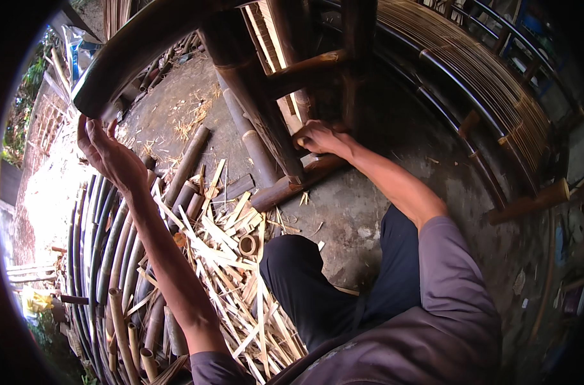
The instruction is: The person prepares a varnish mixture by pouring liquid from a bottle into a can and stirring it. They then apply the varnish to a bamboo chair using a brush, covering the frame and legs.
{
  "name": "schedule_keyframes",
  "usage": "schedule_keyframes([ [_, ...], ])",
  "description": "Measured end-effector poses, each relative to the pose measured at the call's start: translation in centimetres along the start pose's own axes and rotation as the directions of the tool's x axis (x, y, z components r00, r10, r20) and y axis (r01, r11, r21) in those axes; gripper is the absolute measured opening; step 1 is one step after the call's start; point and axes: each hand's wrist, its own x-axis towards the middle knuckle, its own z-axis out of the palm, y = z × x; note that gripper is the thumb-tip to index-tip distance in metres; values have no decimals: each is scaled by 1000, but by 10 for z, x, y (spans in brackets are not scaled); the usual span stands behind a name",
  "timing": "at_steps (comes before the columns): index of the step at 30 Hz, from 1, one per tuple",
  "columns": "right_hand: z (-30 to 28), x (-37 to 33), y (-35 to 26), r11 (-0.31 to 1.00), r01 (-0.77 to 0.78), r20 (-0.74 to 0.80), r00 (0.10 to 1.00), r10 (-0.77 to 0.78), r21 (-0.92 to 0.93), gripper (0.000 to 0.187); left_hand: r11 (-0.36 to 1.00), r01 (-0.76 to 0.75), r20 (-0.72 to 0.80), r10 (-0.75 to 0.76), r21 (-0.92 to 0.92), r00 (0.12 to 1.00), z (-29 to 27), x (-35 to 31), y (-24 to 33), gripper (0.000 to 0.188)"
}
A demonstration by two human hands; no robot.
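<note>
A dark brown bamboo frame [253,115] of thick poles and crosspieces stands before me. Its heavy top pole [138,51] bends across to the upper left. My left hand [119,157] is raised under that pole's end, fingers stretched up and apart, their tips at or close to it. Low in the frame, between the uprights and just above the bottom bamboo rail [305,179], my right hand [321,138] is closed, its fingers curled. Whatever it holds is hidden by the fingers. Pale strips [276,48] show between the uprights, above this hand.
Split bamboo strips [240,256] lie heaped left of my knees, with a short bamboo ring [248,244] among them. Long bamboo poles [112,224] are piled farther left. On the right stands a slatted bamboo bench [472,70]. Shavings [189,119] litter the concrete floor [350,224].
</note>
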Motion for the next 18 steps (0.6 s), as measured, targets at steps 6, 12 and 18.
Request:
schedule_keyframes([
  [6, -3, -40, 13, 962, 13, -313, 944, -102, -273, 31, 1000, -17, -34, 17, -9, 999, 3, -2, 3, 46],
  [12, -44, -39, -34, 867, -57, -469, 857, -212, -495, 32, 999, -13, -10, 13, -34, 1000, 6, -3, 7, 48],
  [18, -62, -27, -33, 837, -138, -536, 819, -205, -530, 22, 1000, -19, -5, 19, -12, 1000, -1, -1, 2, 48],
])
